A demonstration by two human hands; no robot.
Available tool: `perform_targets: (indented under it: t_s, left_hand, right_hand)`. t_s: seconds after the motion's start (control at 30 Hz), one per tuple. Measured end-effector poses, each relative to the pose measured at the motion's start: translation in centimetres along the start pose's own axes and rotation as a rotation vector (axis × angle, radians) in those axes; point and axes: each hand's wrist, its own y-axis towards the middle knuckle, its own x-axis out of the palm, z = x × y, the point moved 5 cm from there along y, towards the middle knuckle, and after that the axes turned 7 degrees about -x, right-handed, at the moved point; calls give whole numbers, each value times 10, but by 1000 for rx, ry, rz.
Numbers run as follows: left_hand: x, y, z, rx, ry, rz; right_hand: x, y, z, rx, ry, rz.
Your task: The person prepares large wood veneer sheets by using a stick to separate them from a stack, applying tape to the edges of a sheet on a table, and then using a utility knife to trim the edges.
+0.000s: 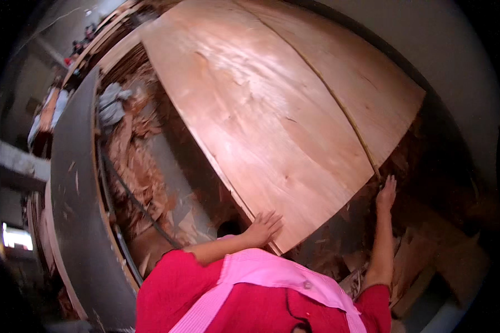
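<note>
A large, pale pinkish-brown wood veneer sheet [261,127] lies in front of me, its surface smooth with a few small cracks. A second veneer sheet [366,83] lies along its right side, and a narrow yellowish-brown strip [334,97] runs between the two. My left hand [264,227] rests flat on the near left corner of the large sheet, fingers spread. Beside the near right corner, close to the end of the strip, my right hand [387,193] has its fingers stretched out. Whether it touches the sheet's edge I cannot tell.
To the left stands a long dark curved-looking panel [75,183]. Between it and the sheets lie torn veneer scraps [136,172] and a crumpled grey cloth [113,104]. More broken veneer pieces [422,255] lie in shadow at the lower right. A plain wall [428,39] rises behind.
</note>
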Motion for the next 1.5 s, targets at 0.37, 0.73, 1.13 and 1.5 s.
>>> perform_targets:
  t_s: [0.37,0.73,1.13,1.5]
  left_hand:
    - [2,-259,48,-968,12,-35]
    - [111,-316,99,-841,-194,-124]
    - [93,-405,131,-950,-284,58]
    - [151,-358,180,-1028,-301,39]
  right_hand:
    - [17,48,1,-172,295,-242]
    - [0,-201,38,-168,689,-128]
    - [31,-255,20,-234,647,-240]
    - [30,-213,98,-204,842,-198]
